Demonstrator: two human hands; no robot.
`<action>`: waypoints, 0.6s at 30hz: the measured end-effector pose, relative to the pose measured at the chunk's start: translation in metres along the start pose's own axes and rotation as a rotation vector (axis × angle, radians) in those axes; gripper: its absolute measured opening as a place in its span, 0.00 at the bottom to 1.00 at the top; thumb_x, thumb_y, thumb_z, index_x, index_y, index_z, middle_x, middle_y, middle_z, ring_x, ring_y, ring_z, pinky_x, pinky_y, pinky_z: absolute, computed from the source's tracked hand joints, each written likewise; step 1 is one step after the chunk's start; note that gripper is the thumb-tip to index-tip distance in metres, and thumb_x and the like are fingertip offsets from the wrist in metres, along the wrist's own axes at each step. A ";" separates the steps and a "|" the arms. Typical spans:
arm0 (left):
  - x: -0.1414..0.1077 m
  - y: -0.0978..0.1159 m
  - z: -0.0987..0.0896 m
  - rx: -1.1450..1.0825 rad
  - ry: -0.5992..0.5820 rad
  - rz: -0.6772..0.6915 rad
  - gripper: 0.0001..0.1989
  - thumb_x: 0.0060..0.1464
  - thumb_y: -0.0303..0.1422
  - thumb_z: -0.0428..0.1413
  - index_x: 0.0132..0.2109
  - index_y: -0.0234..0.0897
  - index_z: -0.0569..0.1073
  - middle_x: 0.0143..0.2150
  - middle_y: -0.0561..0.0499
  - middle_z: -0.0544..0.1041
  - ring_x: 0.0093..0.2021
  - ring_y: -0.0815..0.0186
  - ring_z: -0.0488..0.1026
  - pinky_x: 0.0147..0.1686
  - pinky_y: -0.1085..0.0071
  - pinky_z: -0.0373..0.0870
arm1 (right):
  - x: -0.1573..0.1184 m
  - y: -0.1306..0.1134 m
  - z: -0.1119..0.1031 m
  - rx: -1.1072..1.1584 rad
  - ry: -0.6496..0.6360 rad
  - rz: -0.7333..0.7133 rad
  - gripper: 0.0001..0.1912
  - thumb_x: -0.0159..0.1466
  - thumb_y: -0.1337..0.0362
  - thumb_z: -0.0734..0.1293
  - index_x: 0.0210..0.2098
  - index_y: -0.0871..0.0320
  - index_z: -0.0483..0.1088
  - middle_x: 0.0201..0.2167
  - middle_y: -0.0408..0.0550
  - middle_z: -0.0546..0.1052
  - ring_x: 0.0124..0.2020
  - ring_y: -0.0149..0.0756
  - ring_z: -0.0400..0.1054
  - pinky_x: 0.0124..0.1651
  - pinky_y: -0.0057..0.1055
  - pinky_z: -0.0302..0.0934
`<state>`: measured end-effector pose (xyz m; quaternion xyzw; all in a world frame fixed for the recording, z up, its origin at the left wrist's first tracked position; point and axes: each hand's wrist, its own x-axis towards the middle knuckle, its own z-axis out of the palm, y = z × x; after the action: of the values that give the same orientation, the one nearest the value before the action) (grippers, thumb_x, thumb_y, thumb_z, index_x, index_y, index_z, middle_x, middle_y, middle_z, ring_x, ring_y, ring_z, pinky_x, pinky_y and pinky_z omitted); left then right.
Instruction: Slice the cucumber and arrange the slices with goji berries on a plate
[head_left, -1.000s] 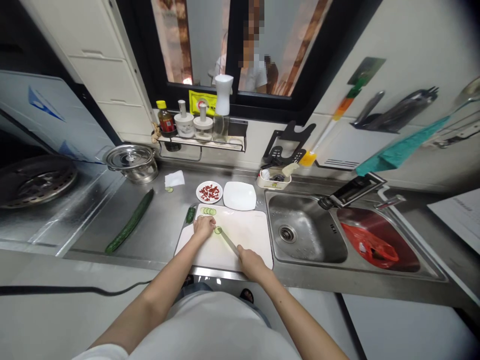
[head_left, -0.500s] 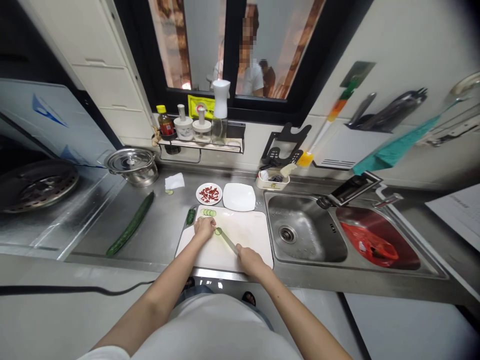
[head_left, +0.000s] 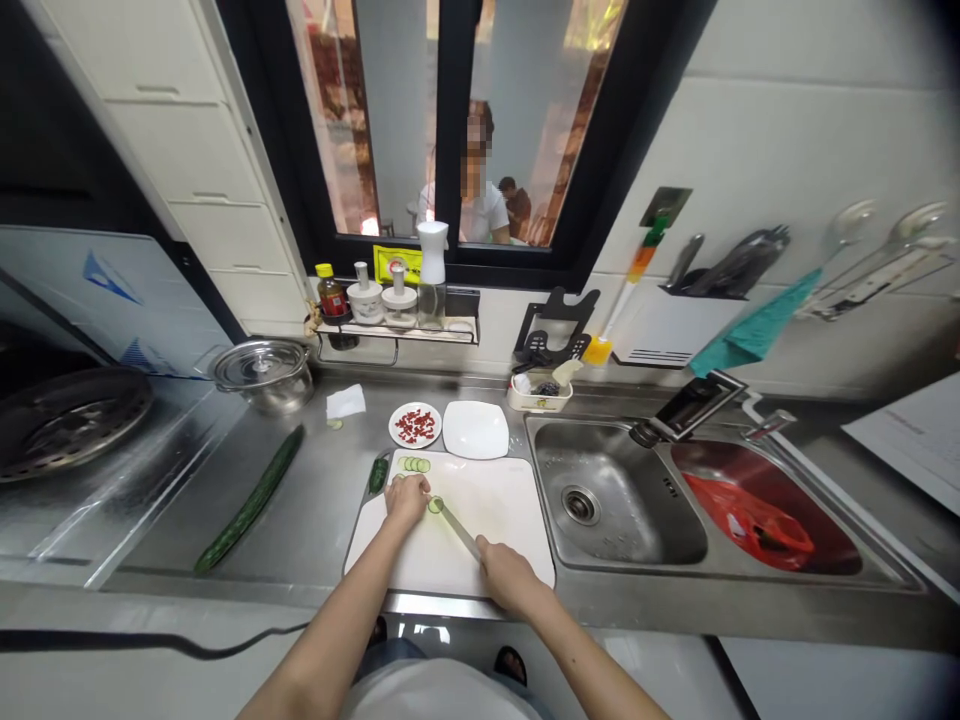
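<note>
My right hand (head_left: 510,575) is wrapped round the handle of a kitchen knife (head_left: 463,533), whose blade points to the far left over the white cutting board (head_left: 502,510). A round cucumber slice (head_left: 435,505) is at the blade's tip. Just left of that slice my left hand (head_left: 407,500) is closed, fingers bent together; what they hold, if anything, is hidden. Several overlapping cucumber slices (head_left: 414,464) lie at the board's far left. A short cucumber piece (head_left: 378,475) rests at its left edge.
A whole cucumber (head_left: 251,500) lies on the steel counter at left, near a lidded pot (head_left: 262,372). Behind the board are a plate of red pieces (head_left: 415,426) and a white square plate (head_left: 475,429). Right of it is a sink (head_left: 630,520). Someone shows through the window.
My view has tilted upward, so the counter appears lower in the picture. Both hands, the knife and the slice at its tip stay in nearly the same places on the board.
</note>
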<state>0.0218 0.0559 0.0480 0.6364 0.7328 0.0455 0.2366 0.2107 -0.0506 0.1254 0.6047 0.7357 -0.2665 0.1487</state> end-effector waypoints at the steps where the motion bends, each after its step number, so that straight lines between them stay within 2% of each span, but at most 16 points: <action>1: 0.000 0.000 0.000 0.002 0.000 -0.002 0.08 0.47 0.35 0.57 0.37 0.45 0.76 0.41 0.50 0.78 0.49 0.59 0.68 0.44 0.67 0.60 | -0.001 0.000 -0.001 0.002 0.000 0.002 0.17 0.63 0.72 0.52 0.48 0.61 0.64 0.41 0.59 0.75 0.41 0.44 0.71 0.36 0.32 0.59; 18: -0.002 0.002 -0.001 0.044 -0.015 -0.004 0.08 0.49 0.36 0.57 0.39 0.46 0.76 0.44 0.50 0.78 0.50 0.59 0.68 0.44 0.67 0.61 | 0.004 -0.004 -0.010 -0.056 -0.017 0.016 0.19 0.62 0.73 0.52 0.50 0.60 0.64 0.40 0.59 0.76 0.41 0.43 0.72 0.36 0.32 0.61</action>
<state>0.0235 0.0546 0.0508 0.6402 0.7331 0.0238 0.2282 0.2066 -0.0422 0.1322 0.6038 0.7369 -0.2497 0.1737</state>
